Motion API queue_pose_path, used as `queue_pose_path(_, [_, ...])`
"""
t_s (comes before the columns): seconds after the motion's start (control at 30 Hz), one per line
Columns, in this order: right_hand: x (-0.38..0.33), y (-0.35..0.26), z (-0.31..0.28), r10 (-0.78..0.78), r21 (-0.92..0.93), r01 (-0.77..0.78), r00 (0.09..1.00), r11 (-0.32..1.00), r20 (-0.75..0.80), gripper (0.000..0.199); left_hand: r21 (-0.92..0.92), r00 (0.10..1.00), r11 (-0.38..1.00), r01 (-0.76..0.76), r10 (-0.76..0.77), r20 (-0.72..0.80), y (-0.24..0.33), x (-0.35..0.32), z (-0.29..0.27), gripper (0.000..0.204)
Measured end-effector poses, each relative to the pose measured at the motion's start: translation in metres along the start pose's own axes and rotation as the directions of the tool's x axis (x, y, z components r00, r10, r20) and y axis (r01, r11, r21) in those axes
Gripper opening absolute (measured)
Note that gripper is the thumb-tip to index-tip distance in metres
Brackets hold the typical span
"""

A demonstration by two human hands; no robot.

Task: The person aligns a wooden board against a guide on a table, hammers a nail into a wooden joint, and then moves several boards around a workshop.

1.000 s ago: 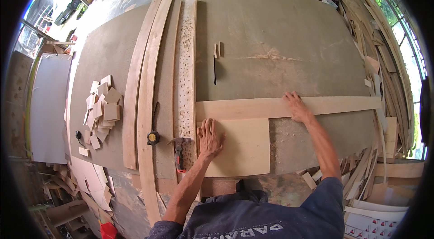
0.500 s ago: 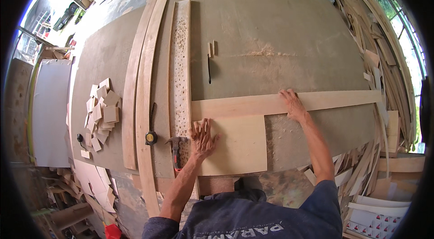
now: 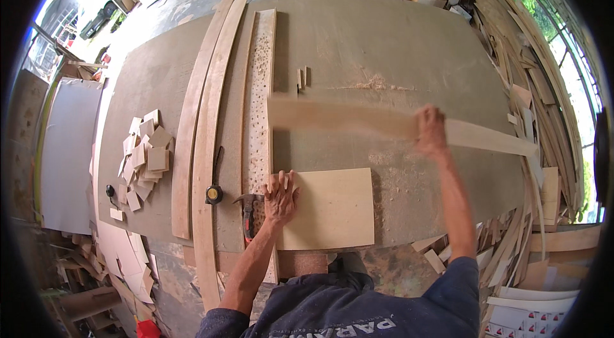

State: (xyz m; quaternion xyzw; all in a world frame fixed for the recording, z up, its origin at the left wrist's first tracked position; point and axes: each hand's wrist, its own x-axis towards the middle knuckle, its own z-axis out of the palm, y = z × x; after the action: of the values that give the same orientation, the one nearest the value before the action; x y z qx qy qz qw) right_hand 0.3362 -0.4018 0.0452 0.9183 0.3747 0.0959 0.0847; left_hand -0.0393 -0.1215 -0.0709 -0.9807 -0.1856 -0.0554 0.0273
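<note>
My left hand lies flat on the left edge of a pale rectangular plywood panel at the near side of the big brown worktable. My right hand grips a long narrow wooden strip, blurred with motion, which lies across the table well beyond the panel. A hammer rests just left of my left hand, beside a long pitted board.
Two long curved wooden strips run down the table's left part, with a tape measure next to them. A pile of several small wood squares sits far left. Offcuts and planks crowd the right edge and floor.
My right hand has moved the long strip away from the panel's far edge, farther up the table. My left hand has stayed on the panel.
</note>
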Motion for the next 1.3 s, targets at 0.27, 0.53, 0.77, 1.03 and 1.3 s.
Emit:
queue_pose_path(0.27, [-0.069,0.212,-0.249,0.184,0.184,-0.026,0.287,0.983,-0.940,0.078,-0.130,1.000,0.991,0.028,-0.028,-0.001,-0.004,-0.004,-0.002,0.061])
queue_pose_path(0.53, [-0.369,0.272,-0.348,0.200,0.165,-0.391,0.052,0.906,-0.978,0.077,-0.555,0.989,0.832,0.022,-0.099,-0.110,0.024,0.018,-0.030,0.069])
queue_pose_path(0.77, [-0.593,0.289,-0.269,0.377,0.225,-0.655,0.099,0.721,-0.921,0.076,-0.982,0.986,-0.089,0.170,0.016,0.169,0.096,0.113,-0.111,0.092])
queue_pose_path(1.03, [-0.605,0.313,-0.131,0.498,0.260,-0.637,0.225,0.725,-0.838,0.077,-0.693,0.973,-0.715,0.090,-0.086,0.215,0.116,0.235,-0.192,0.117])
queue_pose_path(1.3, [-0.466,0.312,0.032,0.819,0.539,-0.618,0.392,0.572,-0.420,0.082,-0.283,0.901,-0.899,-0.335,-0.393,0.182,0.045,0.197,-0.176,0.047])
